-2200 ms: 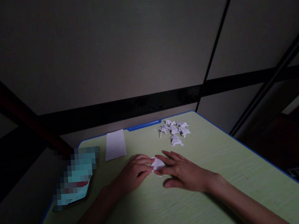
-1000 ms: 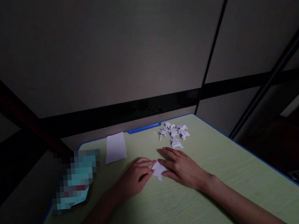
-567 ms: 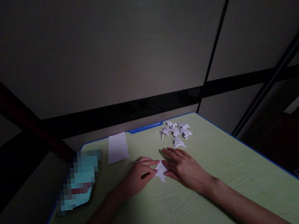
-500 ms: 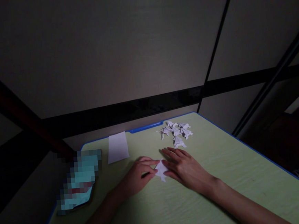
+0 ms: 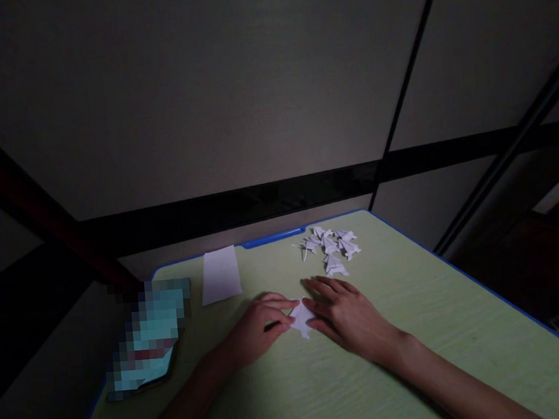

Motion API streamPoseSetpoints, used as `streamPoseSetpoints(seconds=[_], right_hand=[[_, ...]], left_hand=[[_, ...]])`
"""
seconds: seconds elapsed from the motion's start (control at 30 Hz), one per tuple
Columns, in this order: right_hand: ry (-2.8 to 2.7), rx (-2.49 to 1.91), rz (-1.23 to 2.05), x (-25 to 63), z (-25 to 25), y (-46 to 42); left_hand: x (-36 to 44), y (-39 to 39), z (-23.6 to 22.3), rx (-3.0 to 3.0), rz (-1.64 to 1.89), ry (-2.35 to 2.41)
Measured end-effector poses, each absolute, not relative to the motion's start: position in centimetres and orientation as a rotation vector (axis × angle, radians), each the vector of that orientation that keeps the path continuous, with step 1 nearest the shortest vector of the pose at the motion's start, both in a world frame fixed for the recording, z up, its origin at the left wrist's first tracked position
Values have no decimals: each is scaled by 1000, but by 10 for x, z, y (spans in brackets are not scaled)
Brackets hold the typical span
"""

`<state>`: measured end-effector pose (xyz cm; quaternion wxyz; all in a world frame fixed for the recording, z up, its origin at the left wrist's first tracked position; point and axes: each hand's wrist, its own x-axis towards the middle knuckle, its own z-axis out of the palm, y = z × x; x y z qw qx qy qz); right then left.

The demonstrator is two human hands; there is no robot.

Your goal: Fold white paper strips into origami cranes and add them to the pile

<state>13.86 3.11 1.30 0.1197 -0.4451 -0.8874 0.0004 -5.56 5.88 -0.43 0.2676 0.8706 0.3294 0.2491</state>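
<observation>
A small white folded paper figure [image 5: 301, 321] lies on the table between my hands, pointed at the far end with small flaps at the near end. The thumb and fingertips of my left hand [image 5: 260, 327] grip its left edge. On the right edge, the thumb and index finger of my right hand [image 5: 343, 311] hold the paper, while the other fingers stretch out above the tabletop. My fingers cover part of both sides. Beyond my right hand sit several finished-looking origami frogs [image 5: 333, 264] in a loose cluster.
A pale green table [image 5: 284, 390] with a blue edge stands against cabinet panels [image 5: 232, 97]. White paper sheets [image 5: 220, 275] lie at the back left. A phone or tablet with a blurred screen [image 5: 156, 335] is at the left edge. Thin paper strips [image 5: 304, 254] lie beside the frogs.
Almost nothing differs. Both hands stay on the folded paper, with only a very slight shift of the fingers at its far tip.
</observation>
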Motion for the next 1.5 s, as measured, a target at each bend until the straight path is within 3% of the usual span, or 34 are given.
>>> streamPoseSetpoints(seconds=[0.57, 1.1, 1.5], right_hand=[[-2506, -1480, -180, 126, 3, 23], [-2496, -1411, 13, 129, 6, 22], [-2476, -1448, 26, 128, 6, 19]], left_hand=[[-55, 52, 3, 2524, 626, 820], [-56, 47, 3, 2654, 648, 876], [-56, 30, 10, 2859, 383, 1091]])
